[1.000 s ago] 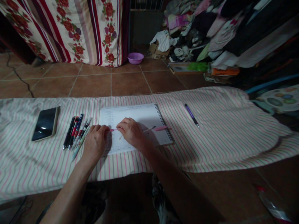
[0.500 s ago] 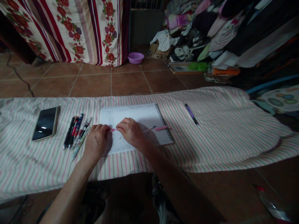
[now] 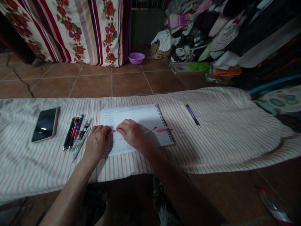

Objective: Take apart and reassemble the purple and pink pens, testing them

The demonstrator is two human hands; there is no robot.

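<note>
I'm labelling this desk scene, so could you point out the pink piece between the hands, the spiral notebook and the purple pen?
Pink piece [image 3: 114, 131]: head view, on its short visible stretch.
Spiral notebook [image 3: 148, 114]: head view, on the bare upper page.
Purple pen [image 3: 193, 116]: head view, mid-barrel.

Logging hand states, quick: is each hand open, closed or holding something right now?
Left hand: closed, pinching one end of a small pink piece.
Right hand: closed, pinching the same piece's other end.

brown tiled floor [image 3: 92, 84] | floral striped curtain [image 3: 87, 31], far left | heaped clothes [image 3: 180, 22], far right | dim light
</note>
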